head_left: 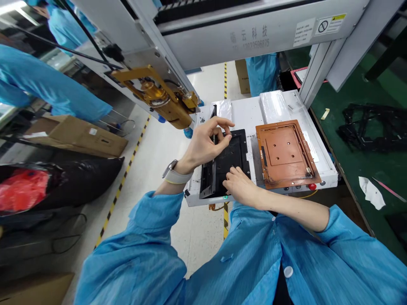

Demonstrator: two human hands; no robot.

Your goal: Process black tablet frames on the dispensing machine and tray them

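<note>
On the left of the white machine bed [251,111] lies a black fixture [237,154]. A thin black frame [210,180] stands tilted along the fixture's left side. My left hand [208,142], with a watch at the wrist, is over the frame's upper part, its fingers curled around or close to it; the exact grip is partly hidden. My right hand [240,186] rests low on the black fixture with its fingertips bent down, and what they hold, if anything, is hidden. An orange-brown fixture plate [284,152] lies to the right.
A brass-coloured machine head [168,106] hangs just beyond my left hand. Clear plastic-wrapped stacks [275,106] sit at the bed's back. Black frames [375,127] lie on the green table [346,165] at right. A person in blue [47,80] is at left.
</note>
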